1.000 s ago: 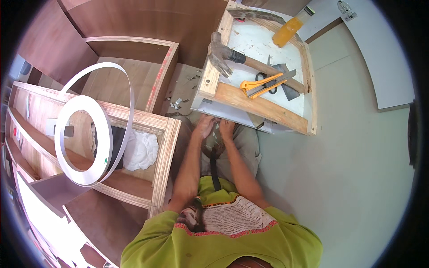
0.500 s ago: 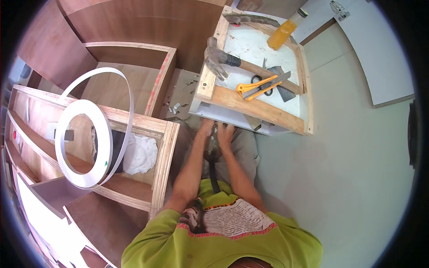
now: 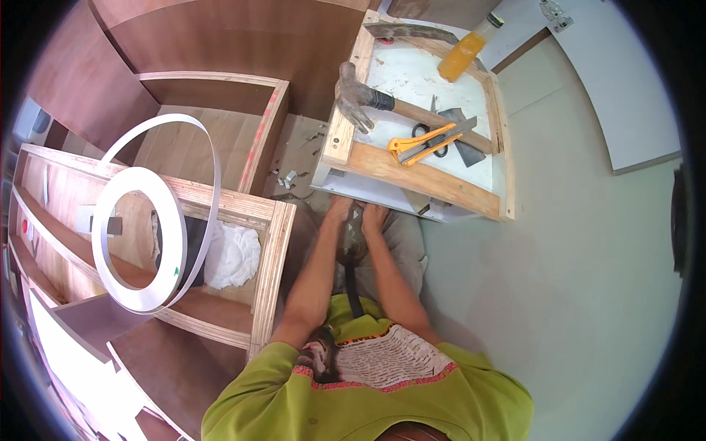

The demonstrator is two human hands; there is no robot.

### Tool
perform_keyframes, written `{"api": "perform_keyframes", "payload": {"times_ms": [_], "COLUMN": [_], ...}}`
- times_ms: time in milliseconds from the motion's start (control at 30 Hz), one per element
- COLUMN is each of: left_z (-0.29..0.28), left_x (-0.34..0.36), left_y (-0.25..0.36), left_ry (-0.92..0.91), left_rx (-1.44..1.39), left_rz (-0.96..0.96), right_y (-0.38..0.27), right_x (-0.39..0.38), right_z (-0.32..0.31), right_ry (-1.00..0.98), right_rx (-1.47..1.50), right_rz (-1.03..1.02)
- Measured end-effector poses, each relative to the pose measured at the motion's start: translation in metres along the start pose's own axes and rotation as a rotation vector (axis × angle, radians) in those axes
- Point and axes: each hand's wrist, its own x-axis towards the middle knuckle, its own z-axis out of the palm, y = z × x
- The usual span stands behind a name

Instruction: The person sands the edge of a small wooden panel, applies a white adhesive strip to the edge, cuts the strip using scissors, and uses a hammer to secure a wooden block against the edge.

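Note:
My left hand (image 3: 340,206) and my right hand (image 3: 374,216) are side by side at the near edge of a white box with a wooden frame (image 3: 426,178). The box's edge hides the fingers of both hands, so whether they grip anything does not show. On top of the box lie a claw hammer (image 3: 412,115), a yellow utility knife (image 3: 423,144), black-handled scissors (image 3: 440,152) and a dark, flat blade-like piece (image 3: 469,147). A bottle of orange liquid (image 3: 463,56) is toward the far right corner, close to a worn curved strip (image 3: 412,30).
To my left, a roll of white edge banding (image 3: 176,242) rests on a wooden frame (image 3: 268,275), beside a crumpled white cloth (image 3: 233,254). An open wooden box (image 3: 254,140) is behind it. Small scraps (image 3: 287,178) litter the floor. A white panel (image 3: 625,95) with a hinge lies at far right.
My right hand has shifted slightly to the right, and its fingers have gone further out of sight at the box's edge. My left hand looks nearly unmoved.

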Motion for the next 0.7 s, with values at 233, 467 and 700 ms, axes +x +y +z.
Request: {"api": "perform_keyframes", "payload": {"times_ms": [233,467,700], "left_z": [-0.001,0.010,0.035], "left_x": [0.003,-0.035,-0.035], "left_y": [0.000,0.023,0.017], "left_ry": [0.096,-0.193,-0.180], "left_rx": [0.126,-0.239,-0.095], "left_rz": [0.094,0.012,-0.077], "right_y": [-0.027,-0.020,-0.005], "right_x": [-0.022,-0.009,0.004], "right_z": [-0.015,-0.023,-0.031], "right_ry": [-0.078,-0.019,-0.089], "right_rx": [0.008,0.012,-0.138], "right_rz": [0.104,0.115,0.063]}}
